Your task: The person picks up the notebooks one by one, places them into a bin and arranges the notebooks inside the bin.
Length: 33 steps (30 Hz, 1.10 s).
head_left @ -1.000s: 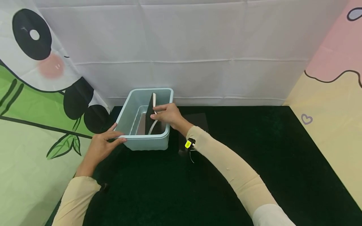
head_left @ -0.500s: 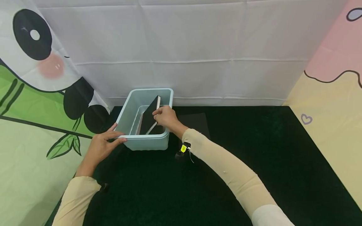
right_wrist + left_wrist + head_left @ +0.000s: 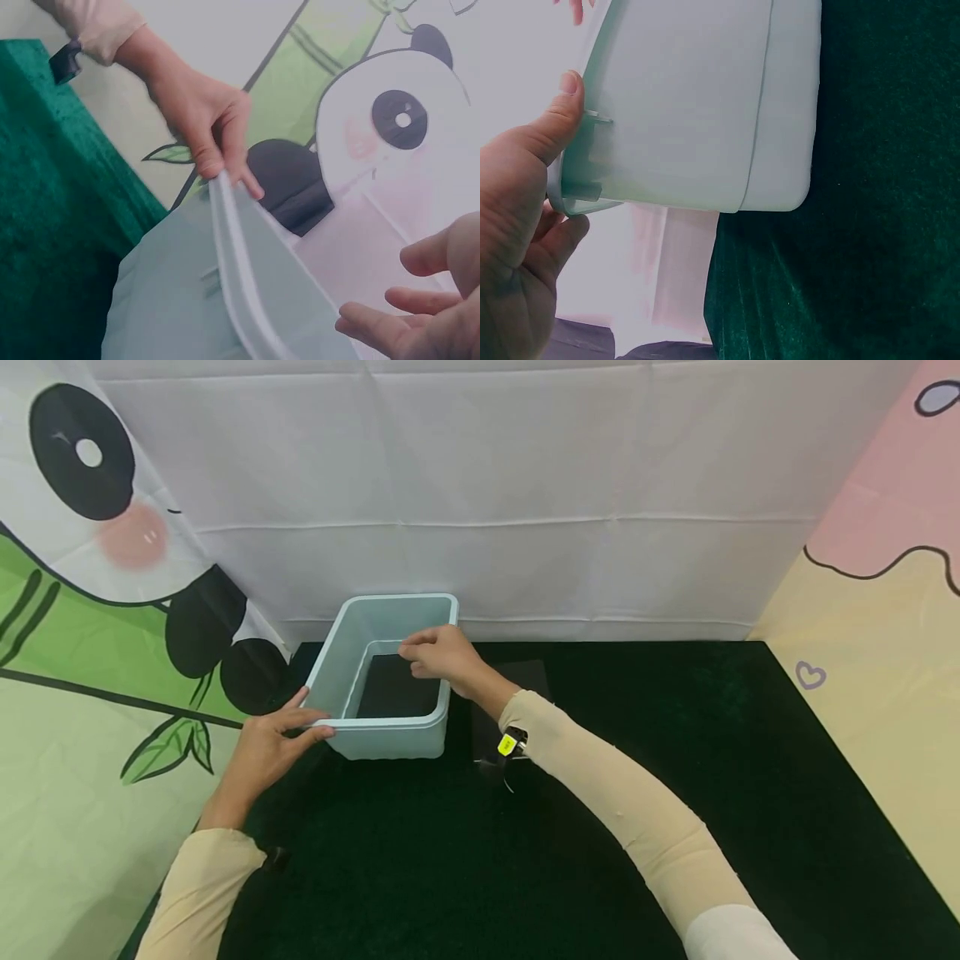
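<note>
- The left hand [image 3: 272, 741] holds the near left corner of the pale blue bin [image 3: 341, 647], thumb on the rim.
- The right hand [image 3: 442, 653] hovers over the right rim of the bin, fingers loosely bent, holding nothing.
- A black notebook [image 3: 396, 687] lies flat on the bottom of the bin.
- The bin stands on a dark green cloth [image 3: 637, 760], near the white backdrop [image 3: 525, 485].

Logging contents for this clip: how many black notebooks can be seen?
2: one lies flat inside the pale blue bin, notebook; a second dark one lies on the cloth behind the right hand. More underneath may be hidden.
</note>
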Each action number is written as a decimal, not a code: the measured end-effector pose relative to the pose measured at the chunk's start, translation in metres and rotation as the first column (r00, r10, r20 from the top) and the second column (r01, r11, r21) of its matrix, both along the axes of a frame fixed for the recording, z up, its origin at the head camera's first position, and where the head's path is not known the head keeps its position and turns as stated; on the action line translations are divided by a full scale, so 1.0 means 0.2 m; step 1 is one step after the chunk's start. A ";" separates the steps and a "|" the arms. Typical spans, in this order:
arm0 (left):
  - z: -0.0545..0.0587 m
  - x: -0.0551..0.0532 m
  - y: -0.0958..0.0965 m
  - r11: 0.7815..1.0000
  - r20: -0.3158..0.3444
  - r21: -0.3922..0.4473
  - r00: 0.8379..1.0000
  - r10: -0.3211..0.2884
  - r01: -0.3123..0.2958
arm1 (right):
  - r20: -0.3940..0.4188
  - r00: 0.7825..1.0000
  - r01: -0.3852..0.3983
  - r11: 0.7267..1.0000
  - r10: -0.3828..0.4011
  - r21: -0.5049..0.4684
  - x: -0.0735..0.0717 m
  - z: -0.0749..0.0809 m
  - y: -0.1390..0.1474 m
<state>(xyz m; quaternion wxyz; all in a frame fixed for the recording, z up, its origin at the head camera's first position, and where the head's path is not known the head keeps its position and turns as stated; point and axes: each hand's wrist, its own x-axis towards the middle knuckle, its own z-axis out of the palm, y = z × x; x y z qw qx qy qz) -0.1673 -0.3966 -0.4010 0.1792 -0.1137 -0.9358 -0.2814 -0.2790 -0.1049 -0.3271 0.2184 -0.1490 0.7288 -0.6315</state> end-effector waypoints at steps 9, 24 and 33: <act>0.00 0.00 0.00 1.000 0.011 0.018 1.000 0.000 -0.001 | 0.014 0.999 -0.032 0.997 0.033 -0.068 0.01 0.04 0.20; -0.02 0.00 0.00 1.000 -0.046 0.020 0.999 -0.020 0.021 | -0.044 0.999 0.028 0.999 -0.029 -0.026 -0.01 -0.06 0.62; -0.02 -0.01 0.00 0.999 -0.052 0.026 0.998 -0.025 0.026 | -0.052 0.996 0.076 0.993 -0.072 0.086 -0.01 -0.21 0.80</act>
